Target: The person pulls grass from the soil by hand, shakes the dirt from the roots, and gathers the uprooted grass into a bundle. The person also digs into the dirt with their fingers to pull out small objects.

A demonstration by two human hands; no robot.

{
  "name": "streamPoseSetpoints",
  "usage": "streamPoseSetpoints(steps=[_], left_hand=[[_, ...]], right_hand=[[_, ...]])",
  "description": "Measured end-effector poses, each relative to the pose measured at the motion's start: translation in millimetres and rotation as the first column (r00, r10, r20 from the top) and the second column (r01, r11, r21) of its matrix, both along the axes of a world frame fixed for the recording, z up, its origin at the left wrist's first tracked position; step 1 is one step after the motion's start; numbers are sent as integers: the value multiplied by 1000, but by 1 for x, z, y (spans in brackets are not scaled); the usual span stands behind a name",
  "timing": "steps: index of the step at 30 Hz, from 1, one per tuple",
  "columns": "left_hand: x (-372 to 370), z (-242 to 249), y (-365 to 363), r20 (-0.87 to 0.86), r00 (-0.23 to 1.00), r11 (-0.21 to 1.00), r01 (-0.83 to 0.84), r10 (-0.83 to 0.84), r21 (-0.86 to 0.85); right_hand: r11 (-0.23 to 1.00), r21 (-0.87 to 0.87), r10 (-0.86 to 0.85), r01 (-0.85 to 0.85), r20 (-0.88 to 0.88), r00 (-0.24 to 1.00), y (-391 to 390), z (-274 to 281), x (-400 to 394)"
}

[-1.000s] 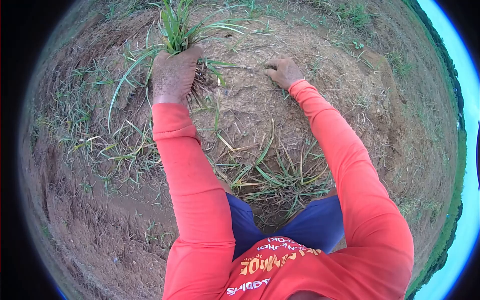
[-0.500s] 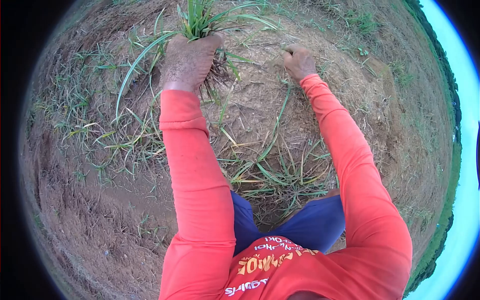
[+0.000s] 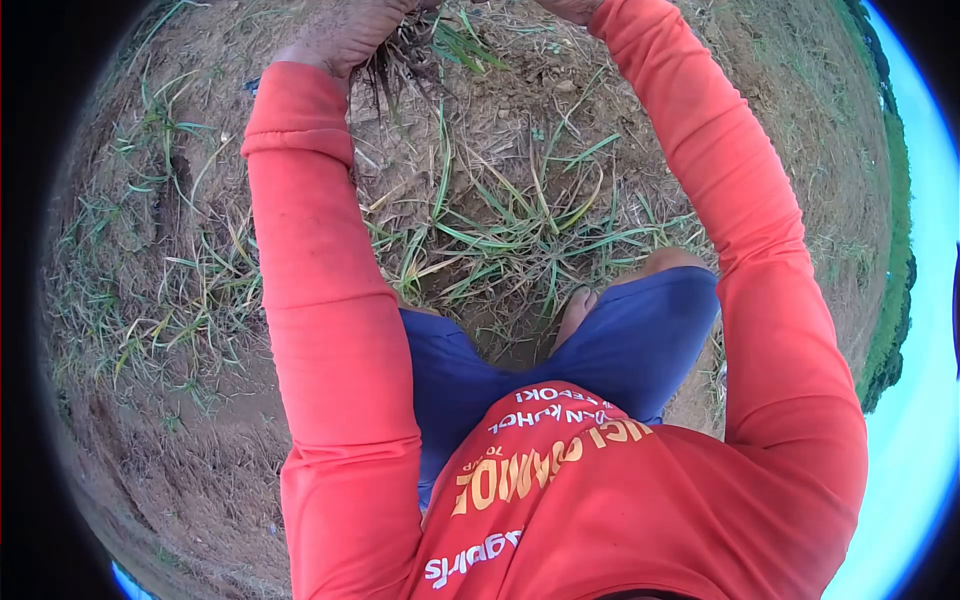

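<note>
Grass clump (image 3: 405,55) roots gripped in left hand (image 3: 340,35); right hand (image 3: 572,8) mostly cropped.

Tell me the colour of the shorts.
Blue. The shorts show best in the head view, under the orange shirt.

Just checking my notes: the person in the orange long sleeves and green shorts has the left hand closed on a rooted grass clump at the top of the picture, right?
Not quite: the shorts are blue, not green, as the head view shows. The rest holds: orange long sleeves, and the left hand closed on a rooted grass clump at the top edge of the picture.
</note>
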State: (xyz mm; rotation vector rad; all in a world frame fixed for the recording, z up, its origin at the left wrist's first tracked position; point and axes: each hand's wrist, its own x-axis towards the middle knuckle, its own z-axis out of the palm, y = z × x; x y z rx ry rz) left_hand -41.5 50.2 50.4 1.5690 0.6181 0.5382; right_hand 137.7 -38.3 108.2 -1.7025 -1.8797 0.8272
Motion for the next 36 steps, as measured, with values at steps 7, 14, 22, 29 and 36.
streamPoseSetpoints(steps=[7, 14, 22, 29, 36], left_hand=[[12, 12, -30, 1, 990, 982, -139, 140, 131], [14, 18, -57, -36, 996, 975, -73, 83, 207], [5, 15, -68, -23, 999, 981, -23, 28, 193], [-4, 8, -36, -121, 993, 1000, -8, 11, 26], [-2, 17, -45, -182, 983, 998, -27, 15, -64]], right_hand=[[923, -162, -287, 350, 317, 904, -169, -123, 113], [789, -482, -519, 381, -193, 832, -304, -223, 39], [974, 26, -226, 225, 178, 958, -300, -287, -35], [983, 118, -180, 144, 418, 890, -300, -291, -41], [956, 187, -290, 228, 464, 837, -304, -299, -50]])
